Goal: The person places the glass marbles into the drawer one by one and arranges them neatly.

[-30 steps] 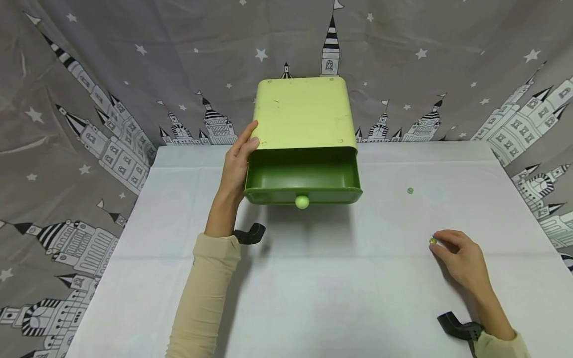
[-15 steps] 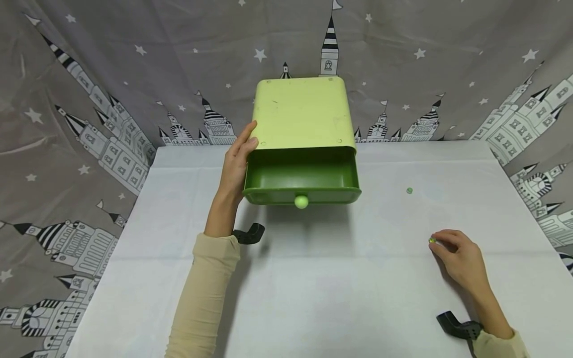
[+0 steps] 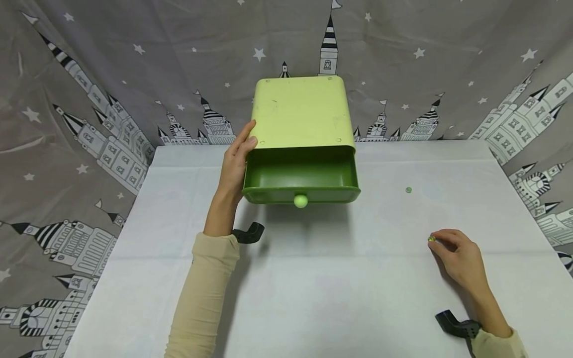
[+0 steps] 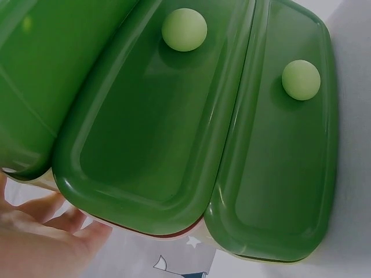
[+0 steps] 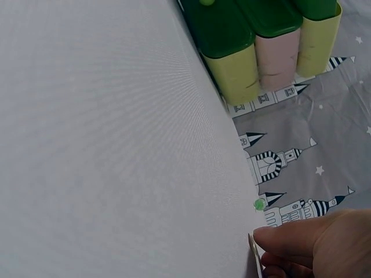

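Observation:
My left hand (image 3: pixel 235 166) rests against the left side of a green drawer unit (image 3: pixel 302 112), its fingers extended along the wall. The top drawer (image 3: pixel 302 174) is pulled out and its inside looks bare. In the left wrist view, two lower drawers, one with a round pale knob (image 4: pixel 184 29), are closed. Over the table's right side, my right hand (image 3: pixel 463 258) pinches a small shiny green disc (image 3: pixel 431 239) between thumb and fingertips. The right wrist view shows only a thin edge by the thumb. Another small green disc (image 3: pixel 409 190) lies farther back on the table.
A white cloth (image 3: pixel 340 298) covers the table. Behind it hangs a grey curtain (image 3: pixel 286 35) printed with castles and stars. The drawer unit stands near the table's back edge. Black wrist mounts (image 3: pixel 249 233) are worn on both arms.
Both hands stay in nearly the same place. The disc between my right fingers looks greener than the yellowish tint it had a second ago. The view has shifted very slightly.

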Demonstrator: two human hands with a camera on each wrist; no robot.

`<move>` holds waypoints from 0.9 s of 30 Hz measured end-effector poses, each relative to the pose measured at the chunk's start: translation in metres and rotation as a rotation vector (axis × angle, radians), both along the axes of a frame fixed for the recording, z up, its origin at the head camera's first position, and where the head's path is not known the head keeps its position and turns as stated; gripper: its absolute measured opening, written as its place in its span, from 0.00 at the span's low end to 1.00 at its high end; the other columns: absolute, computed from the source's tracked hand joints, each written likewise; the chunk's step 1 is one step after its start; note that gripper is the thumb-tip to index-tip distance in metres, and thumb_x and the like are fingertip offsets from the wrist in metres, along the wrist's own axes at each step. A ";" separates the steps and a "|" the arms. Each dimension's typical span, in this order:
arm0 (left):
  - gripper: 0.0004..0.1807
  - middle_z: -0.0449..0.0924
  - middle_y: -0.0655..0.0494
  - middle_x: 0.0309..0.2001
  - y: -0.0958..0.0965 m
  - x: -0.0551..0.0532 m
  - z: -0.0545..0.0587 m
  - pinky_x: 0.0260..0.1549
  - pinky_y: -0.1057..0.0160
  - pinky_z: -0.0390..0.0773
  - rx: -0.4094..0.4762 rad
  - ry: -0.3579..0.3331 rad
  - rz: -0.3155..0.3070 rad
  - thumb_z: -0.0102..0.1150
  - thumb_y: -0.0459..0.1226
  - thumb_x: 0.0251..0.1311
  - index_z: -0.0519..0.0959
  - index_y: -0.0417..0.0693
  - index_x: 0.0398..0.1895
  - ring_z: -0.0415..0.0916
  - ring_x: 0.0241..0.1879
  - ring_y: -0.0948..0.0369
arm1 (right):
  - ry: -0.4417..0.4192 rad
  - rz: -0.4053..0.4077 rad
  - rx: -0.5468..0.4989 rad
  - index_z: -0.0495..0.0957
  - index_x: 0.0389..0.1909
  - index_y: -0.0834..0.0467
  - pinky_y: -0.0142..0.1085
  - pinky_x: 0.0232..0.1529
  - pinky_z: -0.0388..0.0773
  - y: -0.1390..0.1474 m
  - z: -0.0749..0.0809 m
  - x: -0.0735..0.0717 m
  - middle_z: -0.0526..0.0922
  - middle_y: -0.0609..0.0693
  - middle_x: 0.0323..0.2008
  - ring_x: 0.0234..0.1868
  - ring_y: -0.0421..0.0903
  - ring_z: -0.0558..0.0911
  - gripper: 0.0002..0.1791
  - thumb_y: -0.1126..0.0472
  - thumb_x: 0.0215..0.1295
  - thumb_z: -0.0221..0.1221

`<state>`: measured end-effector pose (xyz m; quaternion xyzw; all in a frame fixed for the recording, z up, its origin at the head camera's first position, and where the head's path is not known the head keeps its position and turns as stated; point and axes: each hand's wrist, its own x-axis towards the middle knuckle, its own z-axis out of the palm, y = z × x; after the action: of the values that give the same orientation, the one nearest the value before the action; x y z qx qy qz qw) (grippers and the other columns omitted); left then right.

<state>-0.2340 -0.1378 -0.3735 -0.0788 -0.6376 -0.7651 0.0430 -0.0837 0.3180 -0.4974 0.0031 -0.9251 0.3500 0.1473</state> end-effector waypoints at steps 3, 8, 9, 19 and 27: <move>0.30 0.59 0.59 0.73 0.000 0.000 0.000 0.64 0.60 0.63 -0.007 0.002 -0.002 0.49 0.42 0.72 0.62 0.51 0.76 0.59 0.69 0.61 | 0.008 0.001 -0.007 0.83 0.40 0.69 0.16 0.42 0.63 -0.001 0.000 0.000 0.81 0.62 0.44 0.43 0.19 0.66 0.09 0.71 0.60 0.65; 0.30 0.59 0.59 0.74 -0.001 0.000 -0.001 0.65 0.59 0.62 -0.014 0.006 -0.003 0.49 0.42 0.72 0.62 0.52 0.76 0.59 0.69 0.61 | 0.017 0.004 -0.018 0.83 0.41 0.69 0.15 0.42 0.63 0.000 0.000 0.000 0.81 0.62 0.44 0.43 0.18 0.66 0.09 0.71 0.60 0.65; 0.30 0.58 0.59 0.74 -0.001 0.000 -0.001 0.65 0.59 0.62 -0.018 0.006 -0.001 0.49 0.42 0.72 0.62 0.52 0.76 0.59 0.69 0.61 | 0.016 0.003 -0.019 0.83 0.41 0.69 0.15 0.42 0.63 0.000 -0.001 0.000 0.81 0.62 0.44 0.43 0.18 0.66 0.09 0.71 0.60 0.65; 0.30 0.58 0.58 0.74 0.000 0.000 0.000 0.65 0.60 0.61 -0.008 0.001 0.006 0.49 0.42 0.72 0.62 0.51 0.76 0.57 0.70 0.62 | 0.001 -0.015 -0.030 0.83 0.42 0.69 0.15 0.41 0.64 0.000 -0.001 0.000 0.81 0.62 0.44 0.42 0.18 0.66 0.10 0.69 0.61 0.65; 0.30 0.58 0.58 0.74 0.000 0.000 0.000 0.65 0.61 0.61 0.000 0.007 0.003 0.49 0.41 0.72 0.61 0.50 0.76 0.57 0.70 0.62 | -0.022 -0.041 -0.034 0.83 0.44 0.69 0.17 0.39 0.65 0.000 0.001 -0.001 0.82 0.62 0.44 0.41 0.21 0.68 0.11 0.68 0.63 0.64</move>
<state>-0.2345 -0.1375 -0.3739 -0.0807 -0.6376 -0.7647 0.0465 -0.0844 0.3185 -0.4968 -0.0221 -0.9205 0.3626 0.1443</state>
